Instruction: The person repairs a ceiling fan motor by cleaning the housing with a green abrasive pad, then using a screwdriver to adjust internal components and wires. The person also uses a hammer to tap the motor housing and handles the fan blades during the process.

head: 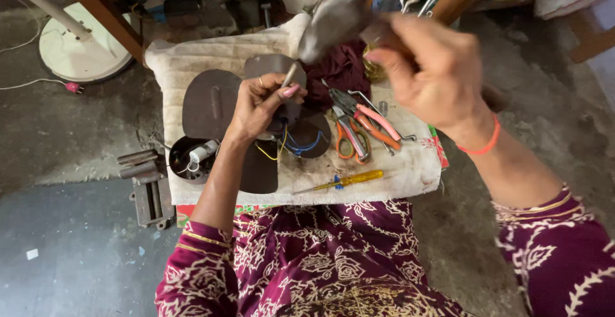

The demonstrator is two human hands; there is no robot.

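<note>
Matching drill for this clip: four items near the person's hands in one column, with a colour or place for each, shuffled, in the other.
Things:
1. screwdriver
2. pliers
3. fan blades
4. wristband

Descriptions:
A. dark brown, under the left hand
B. yellow handle, at the near edge of the cloth
C. orange, on the right hand's wrist
D. pink and orange handles, right of centre

Pairs: 1-B, 2-D, 3-A, 4-C
</note>
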